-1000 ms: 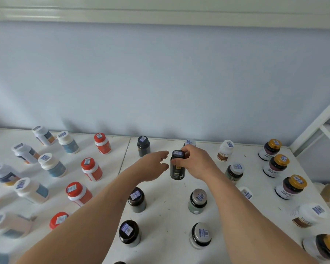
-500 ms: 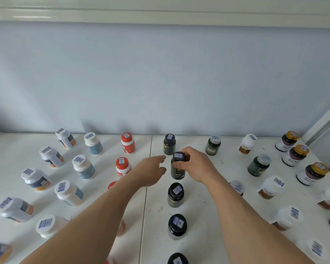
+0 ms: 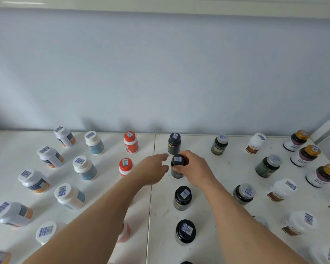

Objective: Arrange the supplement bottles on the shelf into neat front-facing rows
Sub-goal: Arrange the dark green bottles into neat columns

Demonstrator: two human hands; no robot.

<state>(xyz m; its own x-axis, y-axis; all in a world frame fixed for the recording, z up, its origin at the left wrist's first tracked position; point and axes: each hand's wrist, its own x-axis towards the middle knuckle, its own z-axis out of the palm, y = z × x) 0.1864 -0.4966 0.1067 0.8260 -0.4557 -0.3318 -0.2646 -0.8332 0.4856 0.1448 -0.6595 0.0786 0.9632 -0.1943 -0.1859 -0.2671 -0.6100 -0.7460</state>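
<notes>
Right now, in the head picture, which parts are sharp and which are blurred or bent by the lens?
Head view: the black-capped bottle in the right hand is fairly sharp; bottles at the lower corners, like the white one, smear and lean outward; the shelf edge bows from wide-angle distortion; light is soft, with faint shadows on the wall.

Pale blue wall — white trim
</notes>
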